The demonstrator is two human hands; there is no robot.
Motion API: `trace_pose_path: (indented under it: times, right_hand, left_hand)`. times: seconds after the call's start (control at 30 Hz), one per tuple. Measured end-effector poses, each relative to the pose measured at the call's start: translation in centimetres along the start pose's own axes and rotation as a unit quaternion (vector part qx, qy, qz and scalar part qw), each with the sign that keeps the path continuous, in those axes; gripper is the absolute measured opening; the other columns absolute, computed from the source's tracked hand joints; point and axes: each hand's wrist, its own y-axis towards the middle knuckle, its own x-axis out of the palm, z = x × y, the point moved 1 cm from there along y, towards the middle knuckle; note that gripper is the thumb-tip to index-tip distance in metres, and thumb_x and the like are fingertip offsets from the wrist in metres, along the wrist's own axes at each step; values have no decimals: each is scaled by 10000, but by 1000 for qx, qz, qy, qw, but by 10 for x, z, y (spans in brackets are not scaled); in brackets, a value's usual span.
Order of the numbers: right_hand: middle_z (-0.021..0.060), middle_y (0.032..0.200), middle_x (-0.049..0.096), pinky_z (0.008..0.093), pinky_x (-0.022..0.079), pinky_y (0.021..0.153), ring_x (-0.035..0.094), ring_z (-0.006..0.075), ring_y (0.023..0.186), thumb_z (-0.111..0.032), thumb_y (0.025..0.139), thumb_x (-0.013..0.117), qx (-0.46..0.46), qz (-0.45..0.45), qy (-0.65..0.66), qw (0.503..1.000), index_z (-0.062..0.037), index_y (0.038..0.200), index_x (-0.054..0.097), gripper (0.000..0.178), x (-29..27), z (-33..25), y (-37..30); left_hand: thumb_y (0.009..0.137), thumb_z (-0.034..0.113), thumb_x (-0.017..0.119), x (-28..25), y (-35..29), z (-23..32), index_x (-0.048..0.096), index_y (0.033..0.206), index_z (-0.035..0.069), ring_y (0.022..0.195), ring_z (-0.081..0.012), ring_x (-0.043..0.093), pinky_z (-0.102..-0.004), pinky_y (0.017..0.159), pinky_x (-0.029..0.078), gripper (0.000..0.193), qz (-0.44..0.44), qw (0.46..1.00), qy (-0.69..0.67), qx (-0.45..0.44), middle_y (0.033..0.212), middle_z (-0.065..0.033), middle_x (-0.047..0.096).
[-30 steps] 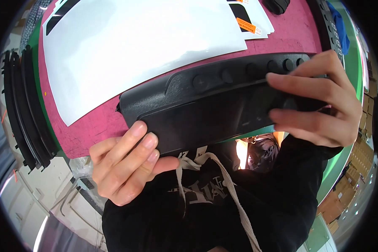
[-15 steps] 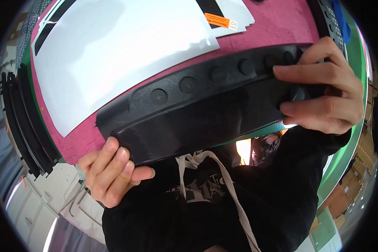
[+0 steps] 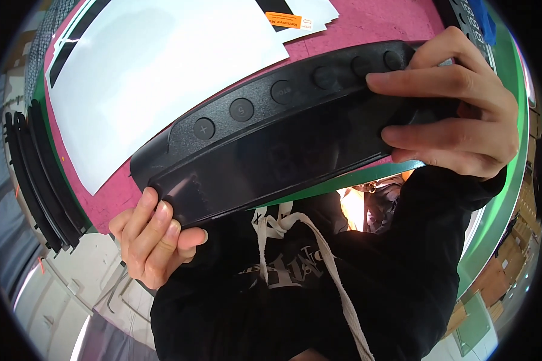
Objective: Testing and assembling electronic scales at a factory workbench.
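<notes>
Between my hands is a long black control panel [image 3: 241, 162], with a row of round buttons on its upper strip and a glossy dark face below. It tilts, its right end higher than its left. My left hand [image 3: 153, 240] pinches the lower left corner, fingertips on the front edge. My right hand [image 3: 457, 108] wraps round the right end, two fingers lying across the front and covering part of the face. The thumb of the right hand is hidden.
White sheets [image 3: 162, 72] with black strips and an orange label [image 3: 283, 20] lie on the pink work surface [image 3: 367, 24] beyond the panel. Black curved strips [image 3: 45, 174] are stacked at the left. A perforated black piece [image 3: 457, 15] lies at the far right; cardboard boxes [image 3: 506, 265] stand beyond.
Both hands have shifted the panel slightly left and away from me, and its button strip now catches more light. Both grips stay the same.
</notes>
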Motion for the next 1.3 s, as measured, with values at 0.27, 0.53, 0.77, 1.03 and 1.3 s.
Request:
trace_pose_path:
  times: [0.27, 0.53, 0.77, 1.03, 1.3]
  right_hand:
    - [225, 1041, 651, 303, 436, 659, 543, 246, 817, -222, 707, 747, -26, 72, -12, 997, -20, 880, 715, 267, 7, 1, 0]
    - [197, 1015, 656, 303, 451, 659, 560, 249, 806, -185, 715, 743, 5, 121, -3, 993, -20, 889, 715, 241, 14, -1, 18]
    - [166, 983, 659, 307, 466, 655, 576, 253, 784, -148, 731, 735, 43, 170, 19, 984, -25, 899, 714, 210, 13, -4, 5]
    - [130, 947, 663, 313, 484, 651, 595, 257, 758, -106, 750, 725, 76, 226, 40, 970, -30, 911, 714, 179, 8, -2, -10]
    - [99, 915, 666, 317, 499, 647, 612, 260, 735, -68, 765, 716, 122, 272, 39, 954, -34, 921, 713, 159, 8, -4, -24]
  left_hand:
    - [826, 362, 695, 6, 0, 2, 569, 869, 46, 793, -316, 692, -304, 600, 426, 343, 49, 999, 20, -5, 812, -110, 669]
    - [828, 375, 687, 12, -2, 1, 555, 851, 39, 751, -338, 690, -315, 591, 429, 361, 98, 994, 45, -4, 758, -126, 655]
    - [835, 353, 689, 14, -3, -1, 553, 836, 26, 737, -365, 684, -334, 587, 440, 354, 116, 992, 43, 6, 739, -140, 648]
    - [836, 315, 703, 13, -3, -3, 597, 785, -8, 744, -392, 679, -358, 593, 447, 344, 123, 992, 34, 0, 757, -168, 653]
    - [837, 282, 709, 9, -2, -2, 615, 797, -29, 758, -419, 673, -397, 619, 442, 328, 110, 994, 25, -4, 755, -183, 649]
